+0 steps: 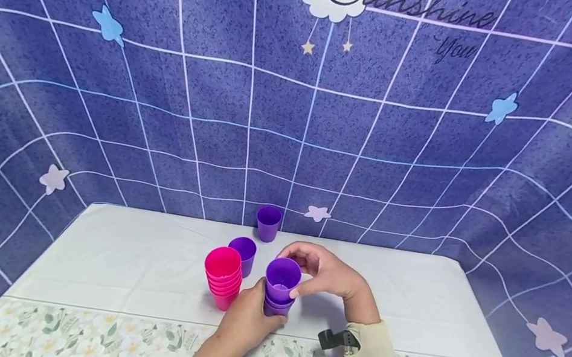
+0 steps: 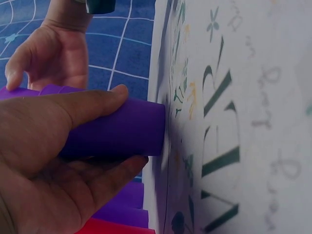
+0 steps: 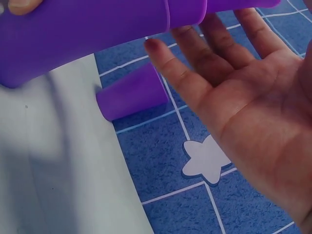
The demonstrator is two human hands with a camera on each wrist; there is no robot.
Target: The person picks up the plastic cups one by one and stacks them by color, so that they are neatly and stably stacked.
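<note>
A small stack of purple cups [image 1: 275, 310] stands upright near the front of the white cloth. My left hand [image 1: 248, 315] grips the lower part, thumb and fingers on opposite sides, as the left wrist view shows on the stack [image 2: 122, 129]. At the top, my right hand [image 1: 326, 274] holds the uppermost purple cup [image 1: 283, 277], thumb at its near side and fingers round the far side. That cup sits in or just over the others; how deep I cannot tell. Left of the stack stand nested pink cups [image 1: 223, 267].
Behind the pink cups is a single purple cup [image 1: 243, 256], partly hidden. Farther back another purple cup [image 1: 268, 225] stands near the blue gridded backdrop [image 1: 221, 90]. A floral strip [image 1: 94, 334] runs along the front of the white table cover [image 1: 390, 297].
</note>
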